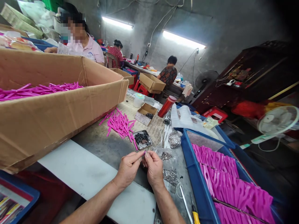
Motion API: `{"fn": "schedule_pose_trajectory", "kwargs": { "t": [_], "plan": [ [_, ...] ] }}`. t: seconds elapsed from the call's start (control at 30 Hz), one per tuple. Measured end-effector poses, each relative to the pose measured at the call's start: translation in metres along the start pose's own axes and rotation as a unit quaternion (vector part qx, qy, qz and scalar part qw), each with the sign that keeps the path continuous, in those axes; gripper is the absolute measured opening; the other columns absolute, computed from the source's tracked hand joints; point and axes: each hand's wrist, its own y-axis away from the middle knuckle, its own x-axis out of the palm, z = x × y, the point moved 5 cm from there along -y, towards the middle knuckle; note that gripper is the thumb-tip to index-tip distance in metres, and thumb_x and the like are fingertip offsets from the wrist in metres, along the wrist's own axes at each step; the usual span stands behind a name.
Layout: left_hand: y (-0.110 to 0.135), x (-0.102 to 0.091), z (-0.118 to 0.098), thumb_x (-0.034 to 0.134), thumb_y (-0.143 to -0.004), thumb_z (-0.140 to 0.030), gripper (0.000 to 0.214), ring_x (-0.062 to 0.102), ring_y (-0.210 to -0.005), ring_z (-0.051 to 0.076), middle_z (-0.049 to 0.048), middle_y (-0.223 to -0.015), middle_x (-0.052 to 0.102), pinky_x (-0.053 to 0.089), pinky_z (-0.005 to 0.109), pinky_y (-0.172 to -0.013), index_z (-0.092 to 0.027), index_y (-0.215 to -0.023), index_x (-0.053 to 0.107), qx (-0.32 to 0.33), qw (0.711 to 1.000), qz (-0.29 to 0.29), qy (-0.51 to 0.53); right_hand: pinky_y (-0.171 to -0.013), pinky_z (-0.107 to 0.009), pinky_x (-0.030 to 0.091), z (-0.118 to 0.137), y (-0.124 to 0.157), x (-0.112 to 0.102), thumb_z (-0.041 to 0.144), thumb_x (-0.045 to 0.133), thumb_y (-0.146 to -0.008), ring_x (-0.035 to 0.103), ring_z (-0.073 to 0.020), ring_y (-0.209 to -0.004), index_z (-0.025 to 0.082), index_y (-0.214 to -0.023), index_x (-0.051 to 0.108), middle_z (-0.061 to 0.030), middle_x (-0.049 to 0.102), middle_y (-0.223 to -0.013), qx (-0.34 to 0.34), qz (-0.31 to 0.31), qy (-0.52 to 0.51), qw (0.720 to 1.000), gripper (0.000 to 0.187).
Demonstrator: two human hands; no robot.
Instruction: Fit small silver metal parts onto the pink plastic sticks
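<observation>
My left hand [129, 169] and my right hand [153, 168] meet at the fingertips above the dark tabletop. Both are closed in a pinch around a small pink plastic piece [144, 152], and only a bit of it shows; the fingers hide the rest. Just beyond them lies a shallow square tray [151, 145] with small black parts [141, 137]. A loose heap of pink plastic sticks [119, 123] spreads to the left of that tray. On the right are clear bags of small metal parts [166, 156], close to my right hand.
A large cardboard box [58, 113] of pink sticks stands left. To the right is a blue crate [190, 168] of pink pieces, beside a yellow-handled screwdriver [195, 216]. A small carton [146, 119] and red flask [166, 106] stand farther back. Several co-workers [85, 49] sit beyond.
</observation>
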Motion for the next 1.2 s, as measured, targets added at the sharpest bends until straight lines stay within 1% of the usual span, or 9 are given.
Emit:
{"fn": "schedule_pose_trajectory", "kwargs": {
  "t": [0.17,0.37,0.5,0.67,0.83,0.93,1.0,1.1,1.2],
  "plan": [
    [-0.001,0.0,-0.001,0.043,-0.076,-0.012,0.03,0.054,-0.065,0.013,0.0036,-0.071,0.06,0.044,0.022,-0.06,-0.018,-0.098,0.062,0.006,1.0,-0.002,0.0,-0.039,-0.019,0.024,-0.001,0.0,0.0,0.039,0.047,-0.076,0.03,-0.0074,-0.041,0.017,-0.064,0.049,0.0067,0.035,-0.047,-0.008,0.006,-0.008,1.0,0.025],
    [-0.001,-0.001,-0.004,0.044,-0.076,-0.014,0.028,0.053,-0.061,0.013,0.0028,-0.066,0.059,0.044,0.022,-0.057,-0.017,-0.096,0.063,0.012,1.0,-0.003,-0.015,-0.045,-0.02,0.03,0.008,0.0,-0.002,0.03,0.055,-0.071,0.038,-0.0093,-0.049,0.017,-0.069,0.054,0.0042,0.045,-0.056,-0.034,-0.001,0.044,0.998,0.013],
    [0.0,-0.001,-0.002,0.043,-0.077,-0.014,0.028,0.053,-0.061,0.013,0.003,-0.066,0.058,0.044,0.023,-0.058,-0.017,-0.097,0.062,0.011,1.0,-0.002,-0.02,-0.046,-0.021,0.031,0.011,0.0,-0.001,0.028,0.054,-0.071,0.039,-0.0096,-0.05,0.017,-0.07,0.053,0.0035,0.046,-0.058,-0.036,0.009,0.05,0.998,0.011],
    [0.0,0.0,0.0,0.044,-0.076,-0.013,0.028,0.053,-0.06,0.012,0.0031,-0.065,0.058,0.044,0.022,-0.057,-0.016,-0.096,0.063,0.018,1.0,-0.005,-0.013,-0.042,-0.02,0.026,0.005,0.001,-0.002,0.034,0.049,-0.076,0.033,-0.0085,-0.046,0.016,-0.067,0.051,0.0052,0.038,-0.05,-0.028,0.009,0.059,0.998,0.02],
    [0.0,0.001,0.001,0.044,-0.077,-0.014,0.028,0.055,-0.064,0.013,0.004,-0.069,0.059,0.044,0.022,-0.059,-0.016,-0.098,0.062,0.015,1.0,0.001,-0.004,-0.037,-0.019,0.019,-0.002,0.002,0.001,0.04,0.044,-0.078,0.024,-0.0067,-0.041,0.017,-0.06,0.043,0.0073,0.028,-0.048,-0.001,0.026,-0.007,1.0,0.028],
    [0.0,0.0,0.0,0.044,-0.077,-0.014,0.027,0.054,-0.063,0.013,0.0036,-0.068,0.059,0.044,0.022,-0.059,-0.016,-0.097,0.062,0.013,1.0,-0.004,-0.003,-0.037,-0.019,0.019,-0.002,0.002,0.001,0.039,0.046,-0.076,0.025,-0.0064,-0.041,0.016,-0.067,0.048,0.007,0.031,-0.048,0.004,0.035,-0.021,0.999,0.025],
    [0.0,0.0,-0.001,0.044,-0.077,-0.014,0.028,0.053,-0.061,0.013,0.0031,-0.067,0.058,0.044,0.022,-0.057,-0.016,-0.097,0.062,0.013,1.0,-0.006,-0.005,-0.038,-0.019,0.021,-0.002,0.001,0.0,0.037,0.051,-0.074,0.027,-0.0066,-0.042,0.016,-0.074,0.05,0.0065,0.035,-0.049,0.006,0.026,-0.02,0.999,0.021],
    [0.0,-0.001,-0.002,0.044,-0.076,-0.013,0.028,0.052,-0.06,0.012,0.0028,-0.065,0.057,0.044,0.022,-0.056,-0.016,-0.097,0.062,0.014,1.0,-0.005,-0.011,-0.04,-0.019,0.024,-0.001,0.001,-0.002,0.034,0.057,-0.069,0.031,-0.0072,-0.044,0.017,-0.072,0.05,0.0055,0.039,-0.053,0.003,0.003,-0.02,1.0,0.018],
    [0.0,0.0,-0.002,0.044,-0.076,-0.013,0.028,0.053,-0.061,0.012,0.003,-0.066,0.058,0.044,0.022,-0.057,-0.017,-0.097,0.062,0.017,1.0,-0.003,-0.011,-0.041,-0.019,0.026,0.001,0.001,-0.002,0.033,0.055,-0.07,0.033,-0.0077,-0.046,0.017,-0.07,0.05,0.0047,0.041,-0.054,-0.008,-0.002,-0.001,1.0,0.017]
  ]
}}
